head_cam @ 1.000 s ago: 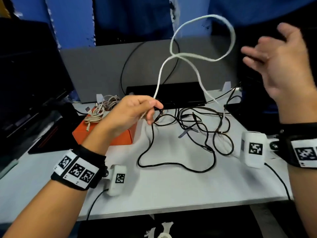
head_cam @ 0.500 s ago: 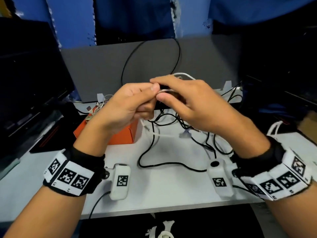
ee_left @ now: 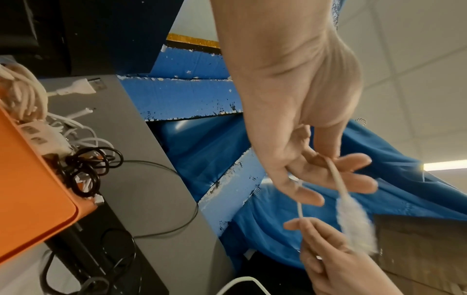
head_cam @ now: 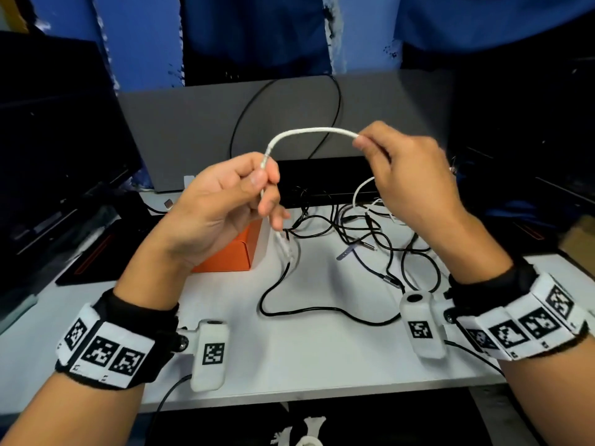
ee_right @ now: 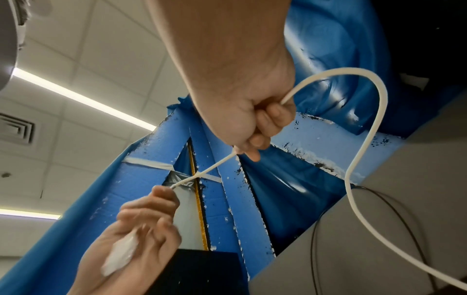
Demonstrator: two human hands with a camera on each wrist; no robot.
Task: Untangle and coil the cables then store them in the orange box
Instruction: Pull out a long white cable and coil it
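Note:
A white cable [head_cam: 309,132] arches in the air between both hands above the table. My left hand [head_cam: 257,185] pinches it near its connector end, and the white plug [head_cam: 285,247] dangles blurred below the fingers [ee_left: 353,225]. My right hand [head_cam: 370,144] pinches the cable further along [ee_right: 242,151]; the rest of it loops down behind that hand [ee_right: 359,159]. The orange box [head_cam: 235,252] stands under my left hand, with coiled white and black cables inside [ee_left: 83,165]. A tangle of black cables [head_cam: 363,239] lies on the white table [head_cam: 322,355].
A black flat device [head_cam: 322,178] lies behind the tangle, in front of a grey panel [head_cam: 199,123]. A dark monitor [head_cam: 54,149] stands at the left. More dark equipment fills the right side. Thin black wires run from my wrist cameras over the table's front edge.
The hands were joined at the cable half a second ago; they have drawn apart, and a short span of white cable now stretches between them.

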